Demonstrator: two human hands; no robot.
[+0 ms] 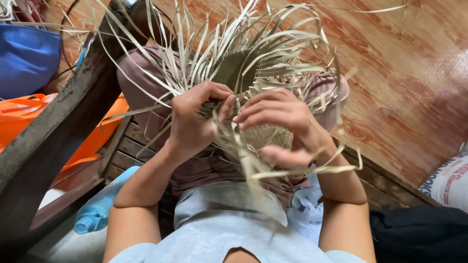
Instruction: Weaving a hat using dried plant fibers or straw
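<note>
Weave (263,136) held over lap, loose strips (253,44) fanning far. Left hand (192,122) fingers pinching strips at rim; right hand (282,122) fingers curled, pressing weave. Interlacing judged underway; next strip needs tucking, tension kept.

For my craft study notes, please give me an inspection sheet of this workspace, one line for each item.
Surface: slatted wooden bench; the person sits on it with the work on the lap.
Job's things: half-woven straw piece with many loose pale strips fanning outward.
Clutter: light blue bottle lying on the bench; orange bag, blue bag, white sack, dark cloth.
Grippers: left hand and right hand both pinch strips at the woven edge.
Cables: thin dark cord at upper left, unclear what it is.
Surroundings: reddish wood-pattern floor; dark wooden beam on the left.
</note>
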